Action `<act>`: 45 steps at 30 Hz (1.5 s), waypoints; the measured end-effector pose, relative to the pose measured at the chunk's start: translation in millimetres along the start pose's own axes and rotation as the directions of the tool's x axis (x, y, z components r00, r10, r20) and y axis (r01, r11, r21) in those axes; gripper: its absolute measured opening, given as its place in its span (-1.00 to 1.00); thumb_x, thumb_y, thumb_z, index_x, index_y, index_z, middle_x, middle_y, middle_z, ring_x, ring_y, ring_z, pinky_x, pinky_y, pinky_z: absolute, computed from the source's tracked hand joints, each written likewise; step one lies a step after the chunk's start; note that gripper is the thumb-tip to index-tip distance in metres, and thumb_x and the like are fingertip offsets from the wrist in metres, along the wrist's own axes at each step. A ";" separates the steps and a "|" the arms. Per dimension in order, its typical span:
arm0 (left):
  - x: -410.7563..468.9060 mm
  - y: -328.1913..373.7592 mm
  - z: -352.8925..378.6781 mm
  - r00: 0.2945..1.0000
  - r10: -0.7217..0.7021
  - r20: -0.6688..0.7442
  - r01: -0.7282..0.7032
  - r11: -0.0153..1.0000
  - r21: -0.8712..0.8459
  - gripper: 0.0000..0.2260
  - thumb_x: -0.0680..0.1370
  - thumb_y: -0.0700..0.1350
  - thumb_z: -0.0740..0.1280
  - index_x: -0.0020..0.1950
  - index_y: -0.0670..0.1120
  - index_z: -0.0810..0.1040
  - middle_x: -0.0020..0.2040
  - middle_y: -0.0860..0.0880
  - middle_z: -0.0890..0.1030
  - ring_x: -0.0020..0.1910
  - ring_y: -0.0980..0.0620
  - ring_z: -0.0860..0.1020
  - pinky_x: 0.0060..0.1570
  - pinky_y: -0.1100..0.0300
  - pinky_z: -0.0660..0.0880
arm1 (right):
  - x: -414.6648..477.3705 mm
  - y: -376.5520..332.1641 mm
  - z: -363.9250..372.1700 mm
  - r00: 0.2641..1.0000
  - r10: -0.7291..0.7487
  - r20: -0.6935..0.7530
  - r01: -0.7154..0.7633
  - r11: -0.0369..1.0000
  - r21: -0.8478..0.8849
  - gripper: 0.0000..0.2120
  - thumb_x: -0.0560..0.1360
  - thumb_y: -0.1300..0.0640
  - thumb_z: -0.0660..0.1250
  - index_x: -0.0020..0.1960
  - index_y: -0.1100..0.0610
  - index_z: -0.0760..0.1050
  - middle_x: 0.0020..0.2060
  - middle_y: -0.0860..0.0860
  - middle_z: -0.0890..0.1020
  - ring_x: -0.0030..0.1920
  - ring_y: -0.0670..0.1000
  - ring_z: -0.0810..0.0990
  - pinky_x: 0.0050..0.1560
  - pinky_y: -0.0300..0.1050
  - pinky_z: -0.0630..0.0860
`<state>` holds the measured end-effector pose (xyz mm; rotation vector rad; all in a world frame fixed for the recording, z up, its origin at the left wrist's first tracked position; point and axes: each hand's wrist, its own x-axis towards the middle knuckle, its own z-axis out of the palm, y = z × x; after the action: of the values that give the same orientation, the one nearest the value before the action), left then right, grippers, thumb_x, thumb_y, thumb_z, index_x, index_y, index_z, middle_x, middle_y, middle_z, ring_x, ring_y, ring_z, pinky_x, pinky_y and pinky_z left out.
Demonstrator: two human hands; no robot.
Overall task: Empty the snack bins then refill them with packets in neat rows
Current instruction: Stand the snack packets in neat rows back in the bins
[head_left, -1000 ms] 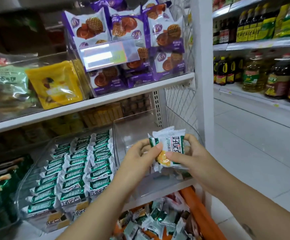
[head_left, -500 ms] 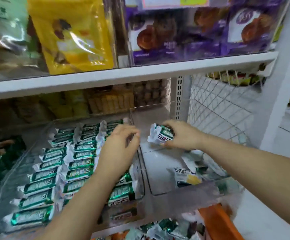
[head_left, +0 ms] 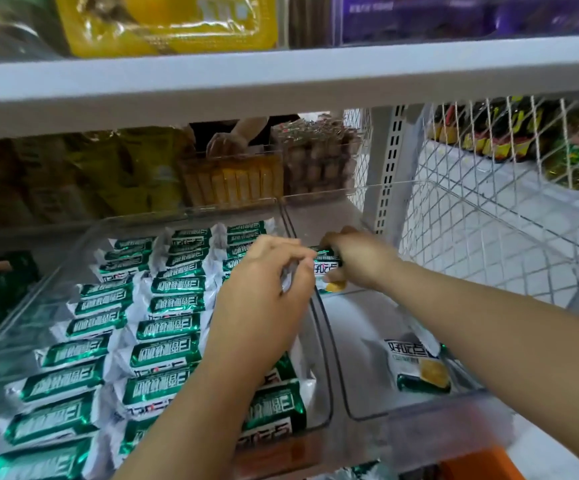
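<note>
My right hand (head_left: 357, 261) grips 1 packet (head_left: 327, 266), long axis crosswise, at the right bin's (head_left: 357, 344) far-left corner; whether my curled left hand (head_left: 263, 292) holds anything I cannot tell.

The person's left hand (head_left: 263, 296) and right hand (head_left: 362, 263) were bare, as were both wrists. The left forearm (head_left: 211, 396) and the right forearm (head_left: 488, 341) showed only bare skin along all the length in view, up to the lower and right edges of the picture. Both forearms were slim and smooth in outline, widening gently away from the wrists. The fingers (head_left: 277, 245) were slender, with the knuckles standing out as small ridges on the left hand. The nails were too blurred to describe.
</note>
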<state>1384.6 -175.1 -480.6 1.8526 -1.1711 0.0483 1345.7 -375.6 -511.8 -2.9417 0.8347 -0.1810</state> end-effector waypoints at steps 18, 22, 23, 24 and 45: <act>-1.6 1.3 -1.4 1.000 -0.009 0.006 0.009 1.000 0.006 -0.82 0.60 -0.06 0.23 0.06 0.04 0.63 0.10 0.21 0.48 0.00 0.29 0.45 -0.03 0.32 0.44 | -59.1 40.0 -68.0 0.940 -0.107 0.324 0.128 0.991 -0.045 -0.58 0.51 0.19 0.31 0.36 0.07 0.38 0.23 0.02 0.52 -0.01 -0.04 0.48 0.01 -0.23 0.40; -2.8 1.2 -1.0 1.000 -0.013 0.000 0.013 1.000 0.001 -0.82 0.60 -0.05 0.23 0.05 0.04 0.63 0.06 0.22 0.47 -0.01 0.30 0.44 -0.02 0.41 0.38 | -86.5 57.0 -68.3 0.779 -0.016 0.626 0.090 0.992 -0.086 -0.39 0.42 0.18 0.42 0.41 -0.02 0.31 0.32 -0.08 0.42 0.27 -0.03 0.41 0.29 -0.11 0.38; -3.2 1.9 -0.9 1.000 -0.012 -0.001 0.012 1.000 -0.003 -0.82 0.60 -0.06 0.23 0.05 0.03 0.63 0.06 0.22 0.47 -0.01 0.31 0.43 -0.02 0.42 0.37 | -89.6 58.8 -62.1 0.769 -0.012 0.639 0.071 0.995 -0.067 -0.33 0.40 0.15 0.46 0.43 -0.02 0.28 0.34 -0.07 0.41 0.32 -0.01 0.40 0.32 -0.09 0.36; -3.6 2.7 -0.6 1.000 -0.012 -0.003 0.012 1.000 -0.007 -0.82 0.60 -0.06 0.23 0.05 0.01 0.63 0.06 0.21 0.47 -0.01 0.30 0.43 -0.04 0.40 0.38 | -91.6 59.5 -55.8 0.768 -0.012 0.640 0.063 0.996 -0.057 -0.26 0.37 0.12 0.50 0.46 -0.02 0.24 0.36 -0.06 0.40 0.33 0.00 0.39 0.33 -0.09 0.36; -1.9 -0.3 0.5 1.000 -0.010 -0.005 0.010 1.000 -0.003 -0.82 0.59 -0.05 0.23 0.04 0.06 0.63 0.09 0.21 0.49 0.00 0.28 0.45 0.01 0.24 0.45 | -67.3 29.8 -26.0 0.999 -0.029 0.046 -0.008 0.749 0.662 -0.64 0.40 0.34 0.45 -0.06 0.02 0.34 0.00 0.13 0.51 -0.30 -0.08 0.55 -0.31 -0.22 0.47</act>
<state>1383.6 -174.1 -482.0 1.8544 -1.1579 0.0450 1270.0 -366.5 -495.4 -2.2597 0.5792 -0.3216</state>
